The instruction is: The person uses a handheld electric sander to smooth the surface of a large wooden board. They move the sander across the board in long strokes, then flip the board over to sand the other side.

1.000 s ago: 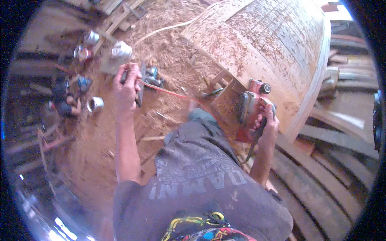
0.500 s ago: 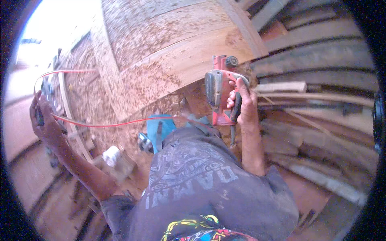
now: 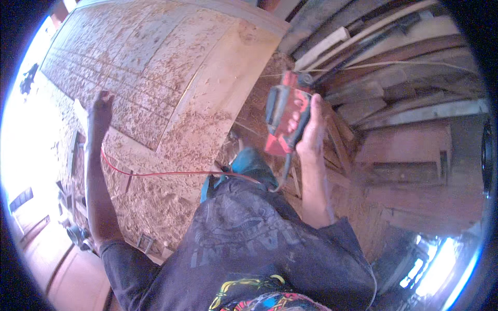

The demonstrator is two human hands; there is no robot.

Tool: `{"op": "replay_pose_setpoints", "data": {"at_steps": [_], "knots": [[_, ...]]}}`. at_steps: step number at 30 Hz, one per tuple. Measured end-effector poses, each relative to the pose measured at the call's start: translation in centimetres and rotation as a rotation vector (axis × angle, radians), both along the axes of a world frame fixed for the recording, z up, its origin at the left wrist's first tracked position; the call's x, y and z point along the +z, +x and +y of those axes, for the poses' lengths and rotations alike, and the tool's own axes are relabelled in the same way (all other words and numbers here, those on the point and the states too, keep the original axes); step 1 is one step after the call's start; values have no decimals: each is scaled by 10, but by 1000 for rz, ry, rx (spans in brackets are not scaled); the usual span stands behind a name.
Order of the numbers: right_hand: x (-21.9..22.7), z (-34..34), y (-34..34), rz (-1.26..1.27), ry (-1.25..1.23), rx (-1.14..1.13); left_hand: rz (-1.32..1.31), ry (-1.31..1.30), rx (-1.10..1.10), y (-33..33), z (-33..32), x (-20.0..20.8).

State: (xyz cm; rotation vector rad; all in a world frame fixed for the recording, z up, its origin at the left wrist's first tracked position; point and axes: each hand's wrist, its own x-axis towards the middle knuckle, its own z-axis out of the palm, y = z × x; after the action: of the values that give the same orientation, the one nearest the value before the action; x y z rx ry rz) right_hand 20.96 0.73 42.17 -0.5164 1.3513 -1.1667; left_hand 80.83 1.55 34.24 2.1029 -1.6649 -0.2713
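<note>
A red and black electric hand planer [image 3: 285, 116] is gripped by its handle in my right hand [image 3: 310, 137], raised in front of my body. Its dark cord hangs down toward my waist. My left hand [image 3: 102, 103] is held out over the left part of a large wooden panel [image 3: 207, 85], fingers curled in. Whatever it holds, if anything, is hidden. A thin red cord [image 3: 171, 173] runs from beside my left forearm across to my waist. Wood shavings [image 3: 155, 62] lie scattered over the panel, most thickly on its left and middle boards.
Stacked boards and planks [image 3: 363, 46] fill the far right. A reddish wooden surface [image 3: 399, 145] stands on the right. Shavings cover the ground [image 3: 150, 207] at the near left, beside dark clutter [image 3: 75, 233]. Blue-green cloth [image 3: 249, 163] shows at my waist.
My view has turned, so the panel sits further left and the plank stack further up. My left hand has moved inward and away from me. The planer stays in my right hand.
</note>
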Motion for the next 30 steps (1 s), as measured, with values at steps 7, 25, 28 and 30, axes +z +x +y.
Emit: {"op": "replay_pose_setpoints", "data": {"at_steps": [7,25,28,30], "knots": [[-35,-19,77,139,-3,42,-130,255,21,-80,-26,-76],[-53,-221,65,305,44,47,-99,85,158,-101,-13,-83],[-57,-260,59,356,10,56,-152,63,152,-99,-11,-87],[-62,-291,46,307,-23,48,-178,12,128,-98,-13,-90]]}}
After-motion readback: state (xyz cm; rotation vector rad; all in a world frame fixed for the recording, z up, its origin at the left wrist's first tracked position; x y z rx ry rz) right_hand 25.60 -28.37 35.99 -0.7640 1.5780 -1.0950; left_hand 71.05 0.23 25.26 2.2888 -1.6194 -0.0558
